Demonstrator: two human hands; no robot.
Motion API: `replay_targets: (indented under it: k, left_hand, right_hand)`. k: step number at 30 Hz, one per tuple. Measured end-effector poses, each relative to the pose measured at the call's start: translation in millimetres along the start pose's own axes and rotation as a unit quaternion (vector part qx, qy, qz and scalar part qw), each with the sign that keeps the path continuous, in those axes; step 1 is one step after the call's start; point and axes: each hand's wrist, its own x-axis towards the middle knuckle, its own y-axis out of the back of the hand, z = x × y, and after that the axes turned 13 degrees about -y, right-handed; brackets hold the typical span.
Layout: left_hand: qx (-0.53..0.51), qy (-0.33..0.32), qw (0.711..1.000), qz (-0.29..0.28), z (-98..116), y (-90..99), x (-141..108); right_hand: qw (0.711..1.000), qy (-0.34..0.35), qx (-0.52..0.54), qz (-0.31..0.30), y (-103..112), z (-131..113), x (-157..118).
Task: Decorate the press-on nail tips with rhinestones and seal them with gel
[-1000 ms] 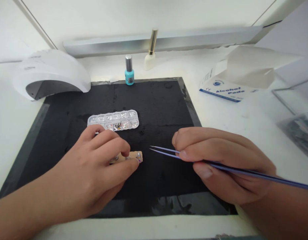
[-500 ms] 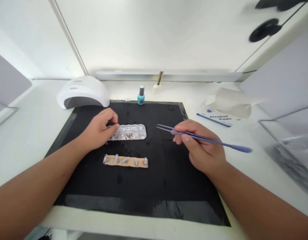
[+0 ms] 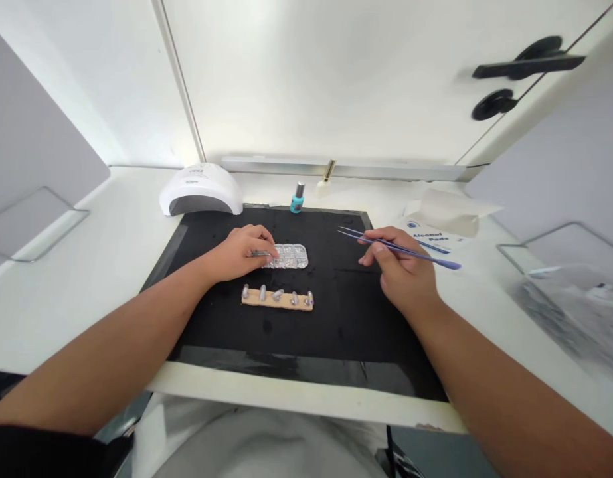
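Left hand [image 3: 244,253] from one five-tip strip [image 3: 270,301] to one case [image 3: 293,256]

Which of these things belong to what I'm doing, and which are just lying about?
Likely part of the job:
Purple-blue tweezers, in the right hand
Clear compartment case, at the left hand
Tan strip bearing five shiny pieces
Black mat beneath

Seemingly just lying about:
White arched device
Teal bottle
Gold-capped bottle
Alcohol Pads box
Clear plastic packaging

On the surface [image 3: 52,305], a mat [image 3: 356,318] is carrying a strip [image 3: 277,303] and, behind it, a case [image 3: 293,256]. At the back, a bottle [image 3: 297,200] is standing between a lamp [image 3: 201,180], left, and a box [image 3: 426,232], right; a bag [image 3: 580,312], apparently, is lying rightmost.
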Motion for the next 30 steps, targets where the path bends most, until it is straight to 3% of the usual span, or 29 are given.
replay_targets:
  k: [9, 16, 24, 30]
  left_hand:
    - [0.050, -0.038, 0.997, -0.051, 6, 5.2, 2]
    - [0.049, -0.026, 0.997, -0.062, -1, 1.0, 2]
    - [0.091, 0.057, 0.991, -0.083, 7, 15.2, -3]
    - [0.110, 0.160, 0.979, -0.056, 16, 12.6, -1]
  right_hand:
    - [1.000, -0.026, -0.018, 0.001, -4, -4, 0]
    - [0.999, -0.029, -0.023, 0.000, -3, -7, 2]
    - [0.999, -0.027, -0.022, 0.007, 3, -11, 2]
    - [0.999, -0.025, -0.022, 0.000, 4, -10, 4]
